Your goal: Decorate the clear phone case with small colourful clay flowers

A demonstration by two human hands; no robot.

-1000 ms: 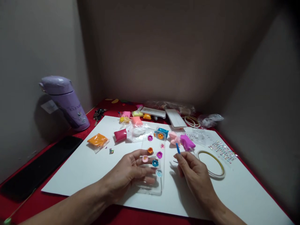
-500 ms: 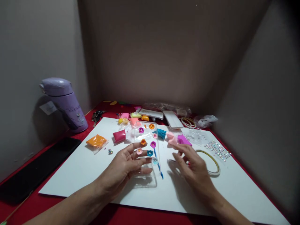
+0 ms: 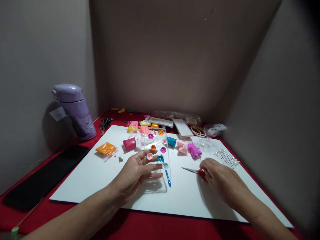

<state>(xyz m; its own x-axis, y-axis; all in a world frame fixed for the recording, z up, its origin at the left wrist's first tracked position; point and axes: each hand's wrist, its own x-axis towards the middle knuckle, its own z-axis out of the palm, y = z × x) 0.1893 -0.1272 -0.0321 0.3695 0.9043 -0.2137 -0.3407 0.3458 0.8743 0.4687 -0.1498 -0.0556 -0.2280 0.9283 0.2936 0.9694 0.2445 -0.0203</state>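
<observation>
My left hand (image 3: pixel 136 171) grips a clear phone case (image 3: pixel 168 143) from its left side, raised and tilted above the white board. Small clay flowers in orange, pink, purple and teal dot the case, among them a teal flower (image 3: pixel 160 158). Below the case's right edge lies a blue tool (image 3: pixel 167 175), partly seen through the plastic. My right hand (image 3: pixel 216 175) is closed, fingertips drawn together over the red-handled scissors (image 3: pixel 191 170) and beside a tape roll mostly hidden behind it. What the fingers pinch, if anything, is hidden.
Several clay packets, such as a purple one (image 3: pixel 194 151) and an orange one (image 3: pixel 107 149), lie on the white board (image 3: pixel 100 186). A rhinestone sheet (image 3: pixel 227 157) is at right. A purple bottle (image 3: pixel 78 113) and black phone (image 3: pixel 47 176) stand at left.
My right hand has moved right and down from beside the case, uncovering the scissors and covering most of the tape roll. My left hand still holds the case. The view has shifted slightly.
</observation>
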